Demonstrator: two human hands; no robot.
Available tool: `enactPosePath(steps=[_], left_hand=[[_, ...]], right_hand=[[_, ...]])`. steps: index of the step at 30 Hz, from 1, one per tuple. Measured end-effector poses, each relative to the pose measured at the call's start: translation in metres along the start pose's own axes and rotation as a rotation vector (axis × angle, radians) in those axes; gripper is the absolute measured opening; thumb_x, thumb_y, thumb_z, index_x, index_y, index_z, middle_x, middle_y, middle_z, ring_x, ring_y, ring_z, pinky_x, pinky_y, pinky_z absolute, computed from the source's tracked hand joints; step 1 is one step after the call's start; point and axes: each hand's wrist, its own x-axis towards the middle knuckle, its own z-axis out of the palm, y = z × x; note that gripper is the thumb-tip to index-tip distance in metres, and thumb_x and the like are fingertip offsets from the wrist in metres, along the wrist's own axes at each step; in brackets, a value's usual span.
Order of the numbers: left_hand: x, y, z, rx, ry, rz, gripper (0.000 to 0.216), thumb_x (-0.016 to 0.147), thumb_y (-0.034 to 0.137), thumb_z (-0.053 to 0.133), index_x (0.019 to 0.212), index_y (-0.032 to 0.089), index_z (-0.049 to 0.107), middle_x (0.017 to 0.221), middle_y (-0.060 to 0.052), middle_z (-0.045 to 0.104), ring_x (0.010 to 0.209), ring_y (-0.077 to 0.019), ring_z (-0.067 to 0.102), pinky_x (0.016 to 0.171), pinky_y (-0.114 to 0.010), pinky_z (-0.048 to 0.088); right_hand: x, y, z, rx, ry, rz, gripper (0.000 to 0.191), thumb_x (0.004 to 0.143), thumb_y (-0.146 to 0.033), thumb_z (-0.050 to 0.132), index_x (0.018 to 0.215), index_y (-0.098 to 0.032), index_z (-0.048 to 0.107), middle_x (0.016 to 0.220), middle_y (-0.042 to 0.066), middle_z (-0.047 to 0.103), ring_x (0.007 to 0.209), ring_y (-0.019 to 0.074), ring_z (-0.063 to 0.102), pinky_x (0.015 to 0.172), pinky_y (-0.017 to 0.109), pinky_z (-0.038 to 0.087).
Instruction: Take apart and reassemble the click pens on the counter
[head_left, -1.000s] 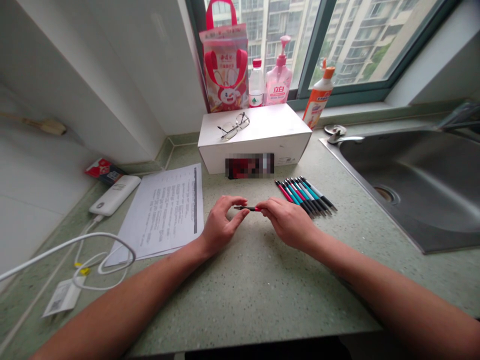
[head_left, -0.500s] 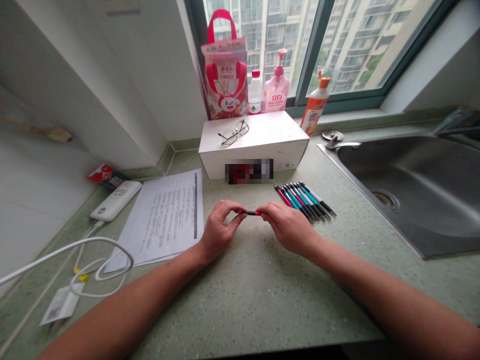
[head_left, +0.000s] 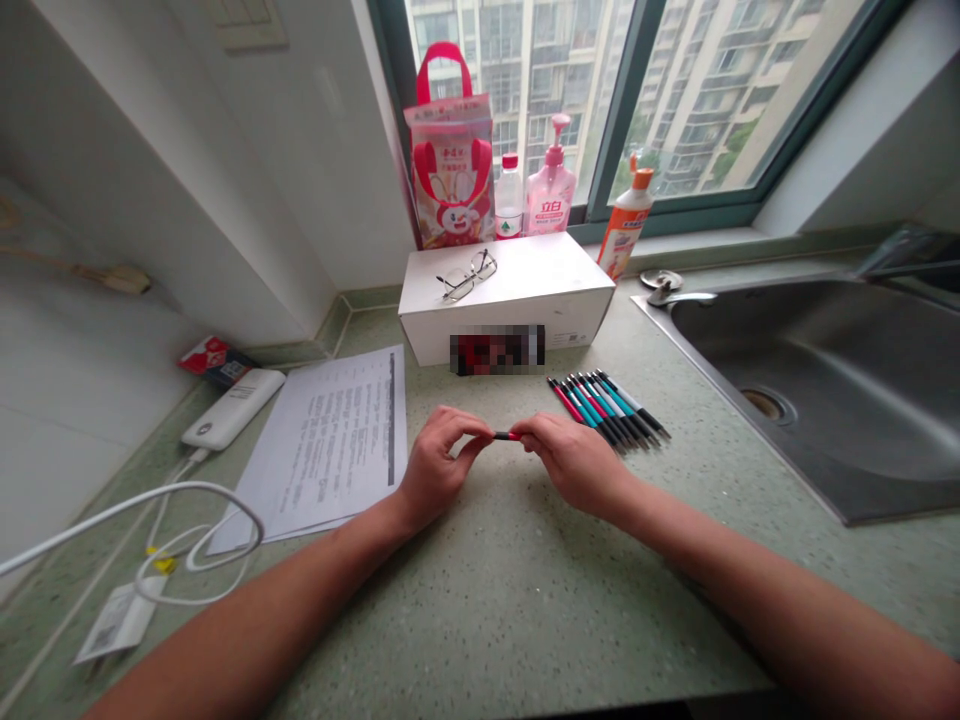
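Both hands meet over the green speckled counter (head_left: 495,590) and pinch one red-and-black pen (head_left: 505,436) between them. My left hand (head_left: 437,467) grips its black end with thumb and fingers curled. My right hand (head_left: 571,460) closes on the red end. Only a short piece of the pen shows between the fingertips. A row of several red, teal and black pens (head_left: 607,408) lies on the counter just right of my right hand.
A white box (head_left: 510,296) with glasses (head_left: 466,274) on it stands behind the hands. Printed sheets (head_left: 330,440), a power bank (head_left: 234,408) and a white cable (head_left: 150,520) lie left. A steel sink (head_left: 825,390) is right. A red bag (head_left: 451,170) and bottles (head_left: 551,195) line the window sill.
The hands have drawn closer together along the pen, so less of it shows between them. The camera has tilted slightly, shifting the scene down in view.
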Motion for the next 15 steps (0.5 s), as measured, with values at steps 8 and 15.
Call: enactPosePath(steps=[8, 15], left_hand=[[-0.001, 0.007, -0.004, 0.083, 0.079, 0.218, 0.018, 0.090, 0.011, 0.069, 0.104, 0.021, 0.064, 0.093, -0.002, 0.074, 0.087, -0.0178, 0.063, 0.082, -0.034, 0.051], [-0.001, 0.016, -0.006, 0.114, 0.181, 0.299, 0.028, 0.087, 0.005, 0.069, 0.108, 0.019, 0.061, 0.097, -0.004, 0.071, 0.090, -0.0177, 0.063, 0.082, -0.034, 0.054]], right_hand=[[0.006, -0.003, -0.012, 0.585, -0.208, 0.243, 0.024, 0.094, -0.035, 0.052, 0.099, -0.018, 0.069, 0.078, 0.002, 0.067, 0.061, 0.0118, 0.052, 0.057, 0.026, 0.041], [0.011, -0.001, -0.016, 0.809, 0.046, 0.425, 0.036, 0.073, -0.046, 0.081, 0.092, -0.017, 0.069, 0.069, -0.001, 0.063, 0.055, 0.0108, 0.053, 0.046, 0.024, 0.042]])
